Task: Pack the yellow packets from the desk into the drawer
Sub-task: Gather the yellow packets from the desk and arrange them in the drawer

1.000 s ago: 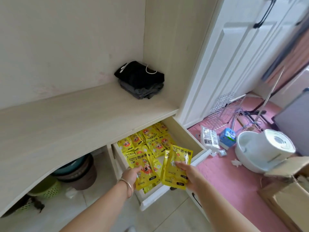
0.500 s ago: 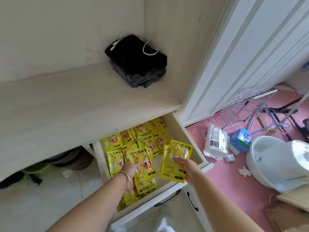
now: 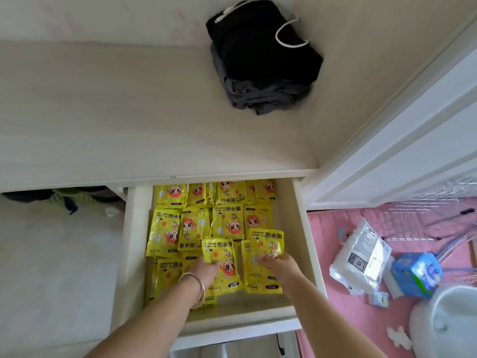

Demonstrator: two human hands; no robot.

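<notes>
The white drawer stands pulled out under the desk, filled with several yellow hand-warmer packets in rows. My left hand, with a bangle on the wrist, holds a yellow packet low in the drawer's middle. My right hand grips a small stack of yellow packets near the drawer's right side, just above the drawer floor. No yellow packets show on the desk top.
Folded black and grey clothes lie at the desk's back right. A white door stands to the right. On the pink mat lie a white packet, a blue box and a white basin.
The view has tilted down over the drawer. Both hands have lowered their packets deeper into the drawer, toward its front part.
</notes>
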